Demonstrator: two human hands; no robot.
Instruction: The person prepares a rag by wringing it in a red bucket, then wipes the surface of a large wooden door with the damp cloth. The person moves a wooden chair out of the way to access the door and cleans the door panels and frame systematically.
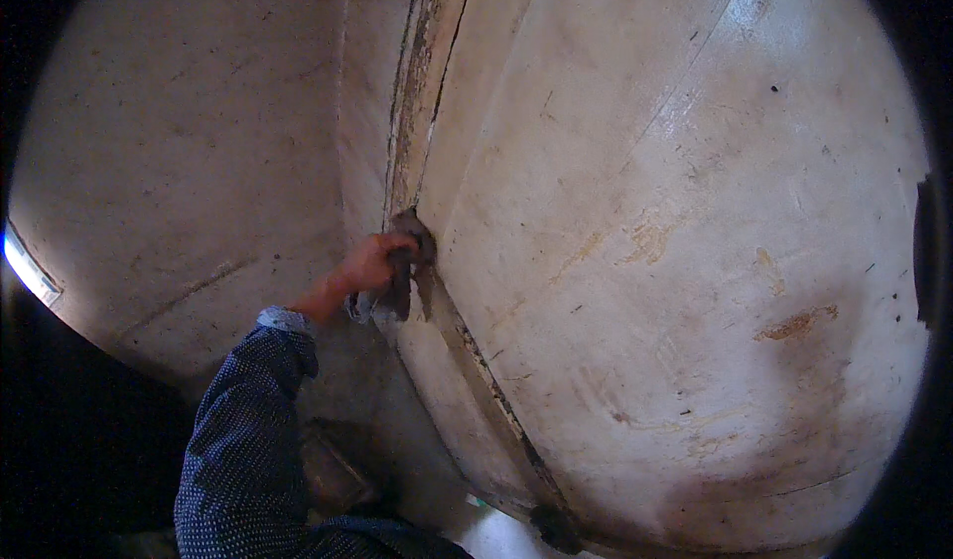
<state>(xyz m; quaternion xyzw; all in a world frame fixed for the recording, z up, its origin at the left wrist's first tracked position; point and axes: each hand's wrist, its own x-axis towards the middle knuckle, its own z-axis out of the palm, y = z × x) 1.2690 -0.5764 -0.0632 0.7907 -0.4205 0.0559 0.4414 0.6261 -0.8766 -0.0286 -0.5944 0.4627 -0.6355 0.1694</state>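
My left hand (380,261) reaches up from the lower left in a dark, white-flecked sleeve with a pale cuff. It is closed on a dark, crumpled cloth (402,283), which lies against a narrow raised strip. That strip (409,105) has worn, flaking paint and dark grime, and runs down a large, off-white panel. Below the cloth a grimy seam (495,388) slants down to the right. The cloth's folds and the fingers are partly blurred. My right hand is out of view.
The broad panel (633,246) at the right bears brown stains and scratches. A brownish surface (201,134) fills the left. A dark lump (555,528) lies at the seam's lower end. A brown object (335,477), unclear in shadow, is below my forearm.
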